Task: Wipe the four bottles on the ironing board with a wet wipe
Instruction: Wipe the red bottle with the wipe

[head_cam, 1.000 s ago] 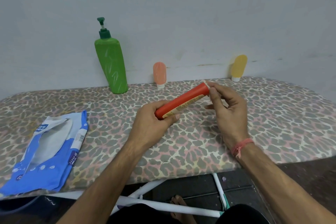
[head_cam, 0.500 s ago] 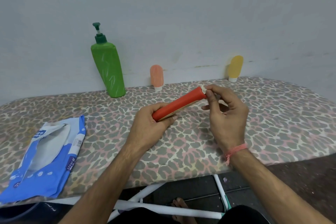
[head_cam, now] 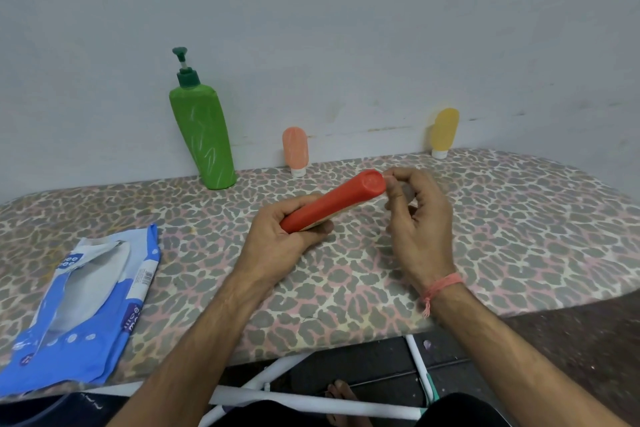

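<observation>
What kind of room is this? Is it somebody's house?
Probably a room in a home, though I can't be sure. There's a leopard-print ironing board pushed against a plain grey wall, a tall green pump bottle on it, and a blue wet-wipe packet lying open.

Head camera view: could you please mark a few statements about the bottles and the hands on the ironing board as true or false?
1. The left hand grips the red cylindrical plastic bottle. True.
2. The tall green pump bottle lies on its side. False: it stands upright by the wall.
3. The blue wet-wipe packet lies near the left end of the leopard-print ironing board. True.
4. The small yellow tube bottle is in the right hand. False: it stands at the wall, and the right hand is at the red bottle's end.
5. The small peach tube bottle stands between the green and yellow bottles. True.
</observation>
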